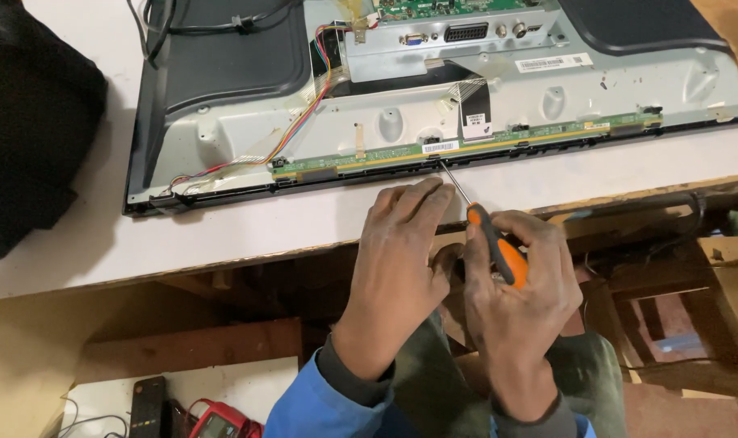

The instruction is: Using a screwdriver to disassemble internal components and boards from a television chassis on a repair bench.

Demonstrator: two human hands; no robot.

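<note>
An orange-and-black-handled screwdriver (494, 243) with a thin metal shaft is gripped in the right hand (519, 292), whose fingers are wrapped round the handle. The shaft is angled up and to the left, and its tip is set against the lower edge of a long, narrow green circuit strip (466, 146) along the bottom of an opened flat-panel screen with a grey metal back (547, 97). The left hand (397, 259) is laid flat on the white table (223, 227), just beside the shaft, with its fingers together and nothing held in it; its fingertips are near the black frame of the screen. A bundle of coloured wires (304, 122) is run across the metal back toward the left end of the strip. A red meter (223, 420) is seen lower down, under the table edge, beside a blue sleeve (304, 405).
</note>
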